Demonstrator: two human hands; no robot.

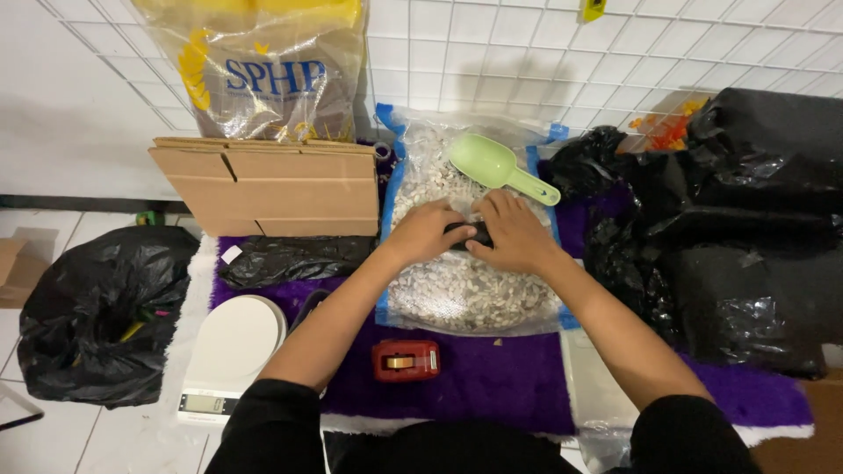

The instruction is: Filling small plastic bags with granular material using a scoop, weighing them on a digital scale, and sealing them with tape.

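A clear plastic bag (457, 290) full of small pale chips lies open on a purple rug (492, 377). Above it my left hand (426, 233) and my right hand (514, 233) meet, both closed around a small black object (467, 233) held between them. Most of that object is hidden by my fingers. A light green plastic scoop (496, 167) rests on the chips just beyond my right hand.
A red tape dispenser (406, 360) sits on the rug near me. A white scale (226, 351) is at lower left, flat cardboard (272, 184) and a printed sack (259, 70) behind it. Black plastic bags lie at the left (97, 316) and right (746, 237).
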